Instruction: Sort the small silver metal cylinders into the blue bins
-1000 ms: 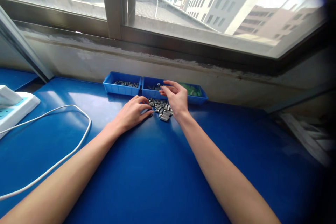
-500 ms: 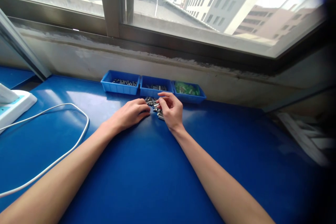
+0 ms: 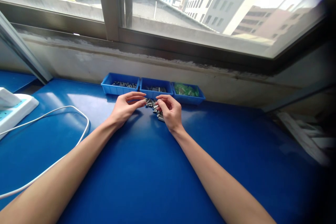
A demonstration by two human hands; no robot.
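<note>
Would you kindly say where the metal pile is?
In the head view, the metal pile lies on the table between left hand and right hand, in front of the middle bin.

Parts pile [image 3: 150, 103] before middle bin [image 3: 148, 93]

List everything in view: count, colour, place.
Bins: 3, blue, in a row at the table's back
Small metal parts: uncountable here, grey, in left and middle bins
Wrapping: seemingly 1, green, in right bin
Metal pile: uncountable, silver-grey, before middle bin
Table: 1, blue, under bins
Cable: 1, white, table's left
Power strip: 1, white, left edge
Window frame: 1, grey-brown, behind
Buildings: several, mostly pale, outside
Left hand: 1, bare, pile's left
Right hand: 1, bare, pile's right
</note>
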